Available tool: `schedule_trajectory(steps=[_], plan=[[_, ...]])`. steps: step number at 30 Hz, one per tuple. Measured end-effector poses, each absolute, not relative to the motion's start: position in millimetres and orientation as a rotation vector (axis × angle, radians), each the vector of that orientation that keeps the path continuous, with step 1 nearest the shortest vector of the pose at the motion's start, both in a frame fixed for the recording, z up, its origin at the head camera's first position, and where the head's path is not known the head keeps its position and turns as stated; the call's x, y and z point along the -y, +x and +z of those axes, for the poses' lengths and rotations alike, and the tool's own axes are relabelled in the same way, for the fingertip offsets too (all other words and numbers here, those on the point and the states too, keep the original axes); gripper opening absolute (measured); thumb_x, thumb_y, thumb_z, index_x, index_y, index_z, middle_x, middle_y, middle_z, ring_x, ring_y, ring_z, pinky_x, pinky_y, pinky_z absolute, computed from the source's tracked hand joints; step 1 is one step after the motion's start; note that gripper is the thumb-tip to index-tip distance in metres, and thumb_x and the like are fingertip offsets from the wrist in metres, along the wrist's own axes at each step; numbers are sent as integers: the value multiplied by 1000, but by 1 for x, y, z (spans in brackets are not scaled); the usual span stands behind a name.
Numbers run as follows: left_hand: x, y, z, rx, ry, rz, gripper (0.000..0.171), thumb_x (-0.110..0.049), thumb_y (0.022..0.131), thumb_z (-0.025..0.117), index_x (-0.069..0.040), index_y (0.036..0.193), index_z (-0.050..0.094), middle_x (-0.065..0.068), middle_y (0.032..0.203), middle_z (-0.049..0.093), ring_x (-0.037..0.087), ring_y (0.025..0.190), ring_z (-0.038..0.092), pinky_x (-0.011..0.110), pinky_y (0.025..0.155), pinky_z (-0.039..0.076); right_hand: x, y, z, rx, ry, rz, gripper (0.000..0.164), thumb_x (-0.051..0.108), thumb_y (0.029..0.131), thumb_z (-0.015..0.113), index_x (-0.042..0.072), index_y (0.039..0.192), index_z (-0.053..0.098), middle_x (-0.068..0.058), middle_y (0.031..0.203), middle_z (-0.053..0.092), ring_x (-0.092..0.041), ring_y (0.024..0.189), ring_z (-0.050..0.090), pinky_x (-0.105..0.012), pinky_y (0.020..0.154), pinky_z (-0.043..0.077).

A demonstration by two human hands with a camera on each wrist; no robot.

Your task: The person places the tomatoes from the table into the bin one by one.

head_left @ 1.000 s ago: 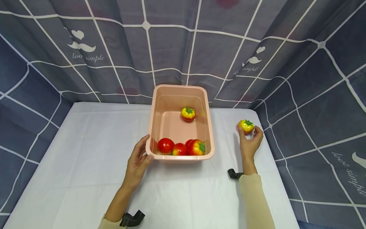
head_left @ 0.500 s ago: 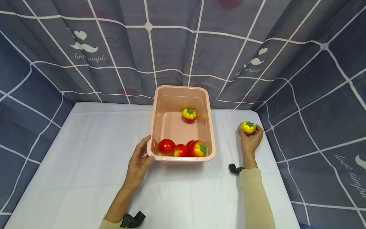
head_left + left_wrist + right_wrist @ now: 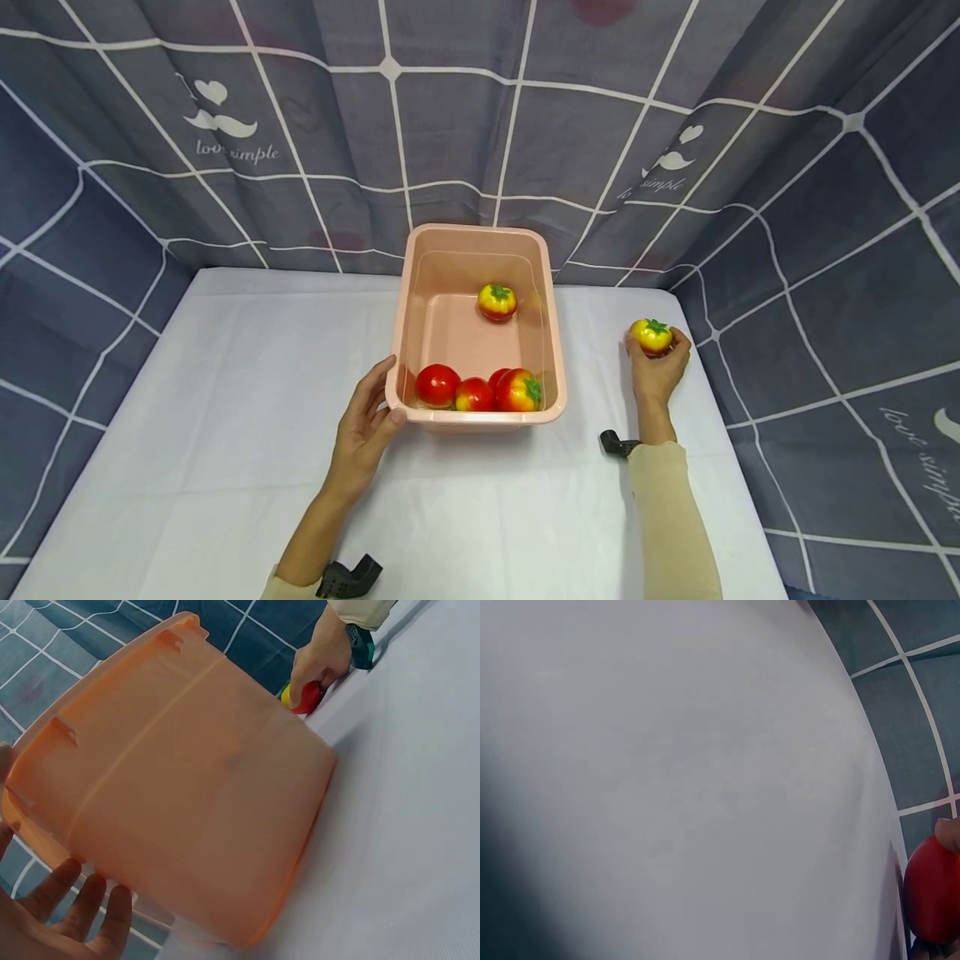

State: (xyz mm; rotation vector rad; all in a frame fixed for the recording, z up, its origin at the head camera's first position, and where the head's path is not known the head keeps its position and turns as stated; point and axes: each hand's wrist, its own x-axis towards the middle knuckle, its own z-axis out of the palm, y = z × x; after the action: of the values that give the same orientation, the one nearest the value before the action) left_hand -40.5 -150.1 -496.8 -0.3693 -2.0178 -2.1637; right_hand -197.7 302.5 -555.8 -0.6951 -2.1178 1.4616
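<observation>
In the head view a pink plastic bin [image 3: 427, 333] stands at the middle of the white table. My left hand [image 3: 362, 429] grips its near left corner, thumb on the rim. The left wrist view shows the bin's outer wall [image 3: 195, 772] and my left fingers [image 3: 90, 907] spread along the rim. On the right, my right hand [image 3: 656, 375] holds a red and yellow tomato [image 3: 651, 335] with a green leafy top, between thumb and fingers. Its red underside [image 3: 934, 892] shows at the right wrist view's edge. Inside the bin, one tomato [image 3: 497, 302] sits farther back; several more [image 3: 438, 385] cluster along the near wall.
A white cloth [image 3: 247, 400] covers the table. Grey checked curtains [image 3: 450, 125] stand behind it and along both sides; the right one [image 3: 825, 333] is close to my right hand. A black wrist mount [image 3: 348, 577] sits on my left wrist, another [image 3: 617, 443] on my right.
</observation>
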Motion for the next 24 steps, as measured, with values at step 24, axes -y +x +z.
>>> schedule_trajectory(steps=[24], plan=[[149,-41,-496,2022,-342,-2176,73,12,101,58,-9,168,36,7,172,38,22,148,51,18,116,51,-247,-118,-521,2094,-398,1602,77,14,90,88,12,155,46,-3,147,53,-8,132,51,-17,120,44]])
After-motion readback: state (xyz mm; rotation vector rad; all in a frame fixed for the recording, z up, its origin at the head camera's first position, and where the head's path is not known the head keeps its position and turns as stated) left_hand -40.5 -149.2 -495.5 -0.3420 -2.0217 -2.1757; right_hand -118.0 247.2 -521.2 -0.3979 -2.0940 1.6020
